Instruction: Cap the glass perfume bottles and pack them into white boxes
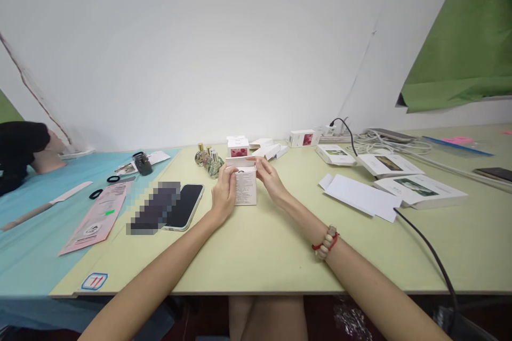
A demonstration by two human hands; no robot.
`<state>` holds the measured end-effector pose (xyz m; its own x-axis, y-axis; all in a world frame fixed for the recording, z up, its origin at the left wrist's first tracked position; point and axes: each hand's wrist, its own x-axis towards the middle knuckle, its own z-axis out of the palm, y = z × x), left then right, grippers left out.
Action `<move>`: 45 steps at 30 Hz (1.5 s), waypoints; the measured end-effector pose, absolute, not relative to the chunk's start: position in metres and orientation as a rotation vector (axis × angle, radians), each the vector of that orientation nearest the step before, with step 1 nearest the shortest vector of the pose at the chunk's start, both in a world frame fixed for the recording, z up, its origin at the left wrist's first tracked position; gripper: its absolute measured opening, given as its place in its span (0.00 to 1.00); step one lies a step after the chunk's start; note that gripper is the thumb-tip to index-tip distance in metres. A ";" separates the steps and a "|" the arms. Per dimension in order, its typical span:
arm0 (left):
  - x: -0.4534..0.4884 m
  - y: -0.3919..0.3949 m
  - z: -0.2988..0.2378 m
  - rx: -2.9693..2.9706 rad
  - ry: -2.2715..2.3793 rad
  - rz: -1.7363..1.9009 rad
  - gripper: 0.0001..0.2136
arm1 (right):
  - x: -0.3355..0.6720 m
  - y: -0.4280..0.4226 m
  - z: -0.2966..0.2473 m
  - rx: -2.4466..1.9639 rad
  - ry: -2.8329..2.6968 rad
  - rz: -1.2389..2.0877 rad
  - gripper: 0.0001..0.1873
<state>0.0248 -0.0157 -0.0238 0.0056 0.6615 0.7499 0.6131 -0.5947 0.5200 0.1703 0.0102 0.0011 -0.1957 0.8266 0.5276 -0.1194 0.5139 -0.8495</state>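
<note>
A small white carton [246, 190] with printed text on its near face stands upright on the table in front of me, its top flap [237, 161] raised. My left hand [224, 190] is closed on the carton's left side, thumb on the near face. At the upper right edge, my right hand [270, 178] grips the carton near the flap, fingers reaching over the top. What the carton holds is hidden. Just behind it to the left are several small glass bottles [214, 166] with gold caps. Another white box [238, 146] with a pink picture is behind the carton.
A phone [188, 206] lies left of my hands. Flat white boxes [422, 191], folded white card [362, 195] and a black cable [430, 250] are on the right. Farther left, a knife-like tool [50, 204], a pink packet [98, 217] and a dark jar [142, 163] lie on blue cloth.
</note>
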 end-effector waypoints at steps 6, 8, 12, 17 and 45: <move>0.025 -0.015 -0.023 2.125 1.265 1.709 0.10 | 0.170 0.003 0.003 -0.697 -1.830 0.589 0.17; 0.025 -0.014 -0.024 2.096 1.251 1.711 0.10 | 0.169 0.001 0.002 -0.698 -1.915 0.531 0.17; 0.023 -0.011 -0.023 2.094 1.221 1.702 0.09 | 0.169 -0.001 0.001 -0.697 -1.977 0.444 0.17; 0.020 -0.006 -0.020 2.174 1.179 1.666 0.10 | 0.174 0.001 0.008 -0.710 -1.586 0.372 0.23; 0.018 -0.010 -0.022 2.157 1.211 1.748 0.11 | 0.165 -0.006 0.003 -0.755 -1.811 0.280 0.11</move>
